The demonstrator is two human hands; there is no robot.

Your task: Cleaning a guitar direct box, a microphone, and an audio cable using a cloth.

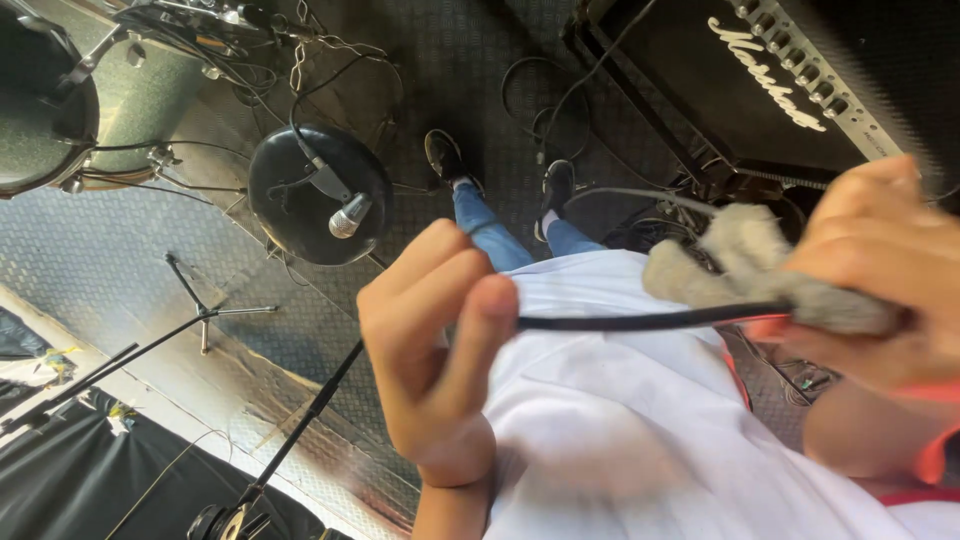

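A left hand (435,345) pinches a black cable (640,321) while the right hand (880,280) wraps a grey cloth (760,275) around it, above a microphone (350,216).

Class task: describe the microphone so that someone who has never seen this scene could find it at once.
Start at the green drum at upper left, then move right to the round black stool seat. The microphone lies on it, the only silver, mesh-headed thing among the black cables.
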